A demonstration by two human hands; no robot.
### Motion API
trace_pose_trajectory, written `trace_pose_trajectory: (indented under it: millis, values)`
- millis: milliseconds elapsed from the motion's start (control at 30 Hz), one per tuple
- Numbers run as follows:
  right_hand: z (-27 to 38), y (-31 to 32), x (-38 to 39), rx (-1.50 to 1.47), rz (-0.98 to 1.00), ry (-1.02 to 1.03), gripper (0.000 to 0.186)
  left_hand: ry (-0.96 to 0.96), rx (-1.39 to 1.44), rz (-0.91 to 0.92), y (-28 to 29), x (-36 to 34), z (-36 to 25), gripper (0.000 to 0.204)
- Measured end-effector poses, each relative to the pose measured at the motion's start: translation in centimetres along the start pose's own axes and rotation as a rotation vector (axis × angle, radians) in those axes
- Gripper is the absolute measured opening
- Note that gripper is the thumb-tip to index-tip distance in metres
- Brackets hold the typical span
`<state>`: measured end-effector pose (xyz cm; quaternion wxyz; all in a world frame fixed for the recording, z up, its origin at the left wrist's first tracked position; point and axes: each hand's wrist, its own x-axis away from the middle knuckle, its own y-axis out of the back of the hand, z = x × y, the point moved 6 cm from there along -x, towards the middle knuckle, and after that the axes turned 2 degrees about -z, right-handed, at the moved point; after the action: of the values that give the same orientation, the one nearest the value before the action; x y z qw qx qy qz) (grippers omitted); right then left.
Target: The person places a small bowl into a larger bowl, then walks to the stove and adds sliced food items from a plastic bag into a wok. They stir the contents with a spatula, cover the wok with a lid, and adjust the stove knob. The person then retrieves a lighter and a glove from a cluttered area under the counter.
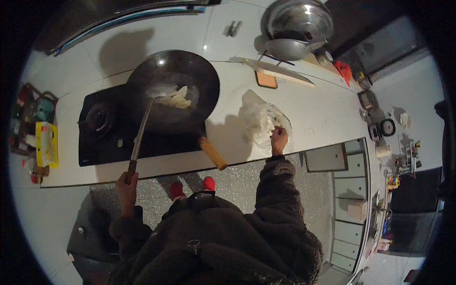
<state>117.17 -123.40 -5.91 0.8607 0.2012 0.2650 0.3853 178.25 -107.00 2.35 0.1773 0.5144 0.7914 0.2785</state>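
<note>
My left hand (126,189) is closed round the dark grip of a long-handled wok spatula (141,127), whose metal head rests in the wok. The round black wok (202,80) sits on the stove, its wooden handle (213,153) pointing toward me. Several pale, dumpling-like pieces of food (178,98) lie together in it beside the spatula head. On the counter to the right, my right hand (279,141) reaches into the mouth of a clear plastic bag (259,118) with fingers drawn together. What they pinch is too small to tell. Whitish pieces show inside the bag.
The black gas stove (102,147) has a second burner (100,118) left of the wok. Behind the bag lie a cleaver and board (280,72) and an orange-patterned mat (266,80). Metal pans (297,28) stand at the back right; a yellow packet (46,145) is far left.
</note>
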Motion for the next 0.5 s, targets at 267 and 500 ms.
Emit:
trace_pose_trajectory:
  millis: [267,500]
  values:
    - [-8.7,-2.4,-0.4,0.256,0.162,-0.054,0.039,-0.006,0.121,0.135,-4.3,-1.0,-4.2,0.031]
    - [-4.8,-4.9,-2.2,0.526,0.308,-0.088,0.056,-0.003,0.059,0.171,-4.8,0.3,-4.4,0.029]
